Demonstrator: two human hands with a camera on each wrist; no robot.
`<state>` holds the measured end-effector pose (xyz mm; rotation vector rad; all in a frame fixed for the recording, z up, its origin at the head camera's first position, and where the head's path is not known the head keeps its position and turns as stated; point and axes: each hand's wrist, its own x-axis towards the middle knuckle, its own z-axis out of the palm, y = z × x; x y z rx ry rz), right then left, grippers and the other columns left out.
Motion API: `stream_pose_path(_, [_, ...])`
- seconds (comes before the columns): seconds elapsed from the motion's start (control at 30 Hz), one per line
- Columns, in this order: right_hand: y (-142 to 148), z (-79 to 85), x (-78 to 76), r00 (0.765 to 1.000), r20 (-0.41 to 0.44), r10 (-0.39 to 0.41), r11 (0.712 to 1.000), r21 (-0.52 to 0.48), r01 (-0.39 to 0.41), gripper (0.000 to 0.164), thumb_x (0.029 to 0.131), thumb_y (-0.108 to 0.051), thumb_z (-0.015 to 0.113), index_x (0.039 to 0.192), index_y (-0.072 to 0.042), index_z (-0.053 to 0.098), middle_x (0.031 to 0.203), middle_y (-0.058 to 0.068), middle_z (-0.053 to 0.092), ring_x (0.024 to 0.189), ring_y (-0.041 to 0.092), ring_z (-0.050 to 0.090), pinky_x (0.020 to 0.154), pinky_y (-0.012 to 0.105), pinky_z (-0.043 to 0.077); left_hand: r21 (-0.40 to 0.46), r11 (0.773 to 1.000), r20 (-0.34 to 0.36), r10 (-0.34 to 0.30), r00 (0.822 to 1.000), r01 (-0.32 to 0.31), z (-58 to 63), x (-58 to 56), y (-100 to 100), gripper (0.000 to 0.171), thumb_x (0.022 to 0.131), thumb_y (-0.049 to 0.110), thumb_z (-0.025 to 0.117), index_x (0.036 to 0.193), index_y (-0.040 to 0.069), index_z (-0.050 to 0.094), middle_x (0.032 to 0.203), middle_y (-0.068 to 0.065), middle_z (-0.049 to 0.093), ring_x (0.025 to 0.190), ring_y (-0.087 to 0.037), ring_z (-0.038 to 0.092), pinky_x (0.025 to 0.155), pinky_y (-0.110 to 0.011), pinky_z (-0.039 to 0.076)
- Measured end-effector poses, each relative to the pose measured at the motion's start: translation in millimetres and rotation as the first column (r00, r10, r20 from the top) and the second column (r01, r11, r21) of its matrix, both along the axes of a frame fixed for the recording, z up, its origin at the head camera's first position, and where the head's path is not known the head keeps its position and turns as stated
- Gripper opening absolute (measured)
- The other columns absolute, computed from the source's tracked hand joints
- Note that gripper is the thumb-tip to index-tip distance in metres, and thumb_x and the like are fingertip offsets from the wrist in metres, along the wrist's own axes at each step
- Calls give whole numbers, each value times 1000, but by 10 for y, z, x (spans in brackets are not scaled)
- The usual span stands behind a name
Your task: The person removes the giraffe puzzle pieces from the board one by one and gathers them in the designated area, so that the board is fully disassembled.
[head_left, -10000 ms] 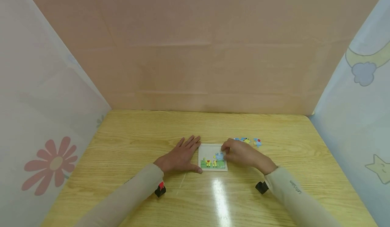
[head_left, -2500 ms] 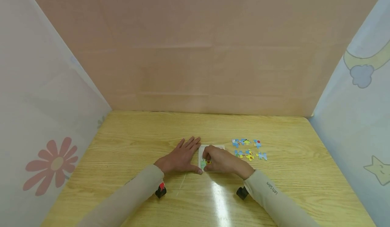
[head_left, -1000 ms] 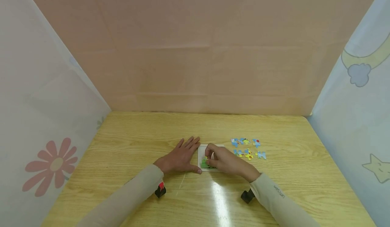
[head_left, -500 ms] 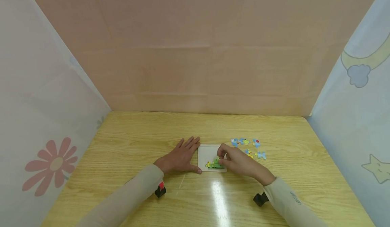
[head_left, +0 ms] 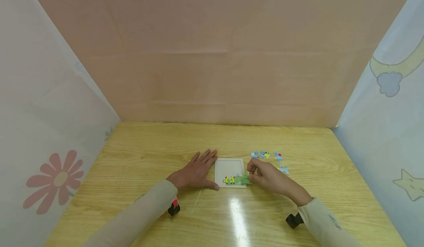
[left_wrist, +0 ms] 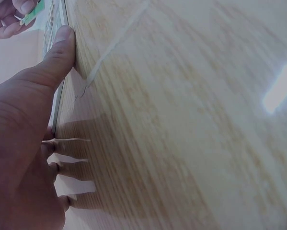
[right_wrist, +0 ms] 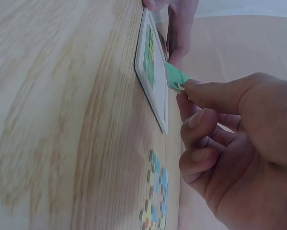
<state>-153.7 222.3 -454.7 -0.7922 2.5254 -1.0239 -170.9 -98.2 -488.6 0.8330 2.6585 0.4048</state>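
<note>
A white puzzle tray (head_left: 228,159) lies mid-table with a few yellow-and-green jigsaw pieces (head_left: 230,180) along its bottom. My left hand (head_left: 193,173) rests spread on the table at the tray's left side, its thumb touching the lower left corner. Over the tray's right edge, my right hand (head_left: 271,179) pinches a green jigsaw piece (right_wrist: 174,76) between thumb and index finger. The right wrist view shows that piece raised above the tray, the other fingers curled. Blue-and-yellow jigsaw pieces (head_left: 266,154) lie loose beyond my right hand, which hides part of the lower row.
The wooden table (head_left: 149,144) carries a bright light reflection near its front. A beige back wall (head_left: 212,74) and patterned side panels, such as the left one with a pink flower (head_left: 53,180), enclose it. A black device (head_left: 294,221) sits at my right wrist.
Over ten seconds, blue pieces left the tray and a second loose row appeared on the right. In the last second my right hand moved right, lifting a green piece. My left hand stayed put.
</note>
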Motion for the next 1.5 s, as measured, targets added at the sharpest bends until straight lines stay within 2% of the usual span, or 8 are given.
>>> stream_pose_path(0.27, [125,-15,23,1000,-3,-17,1000,1,17,12,104,-14,69,108,-12,58,82,-5,61,65,0,44,56,20,40,7,1000,6,3,1000,-3,-31,0,2,116,89,76,68,172,10,20,183,-3,6,171,-29,4,138,-59,7])
stream_pose_path(0.57, [262,-53,29,999,9,-34,999,9,34,12,104,-15,70,109,-10,60,83,-2,64,67,1,50,59,21,47,8,1000,-8,3,1000,-3,-47,-13,6,116,89,77,68,171,10,22,183,-2,7,171,-28,5,138,-58,8])
stream_pose_path(0.8, [366,-108,36,999,9,-49,998,39,48,13,104,-17,70,110,-12,61,95,-1,69,66,1,49,59,21,46,14,1000,-6,0,1000,0,-47,-13,1,116,89,77,68,171,10,21,183,-2,7,171,-29,5,138,-59,8])
stream_pose_path(1.2, [403,-151,43,999,19,-51,997,57,50,11,103,-16,71,110,-10,64,95,-1,68,71,3,53,64,22,50,6,1000,-2,-5,1000,5,-36,-1,-5,115,91,75,68,172,10,20,183,-3,5,171,-29,3,138,-58,7])
stream_pose_path(1.5, [412,-125,47,998,5,-66,995,69,65,13,106,-17,67,116,-9,66,102,0,70,74,3,54,67,22,51,3,1000,3,5,1000,-5,-24,-5,9,116,90,76,69,172,11,19,183,-2,4,171,-27,3,138,-57,6])
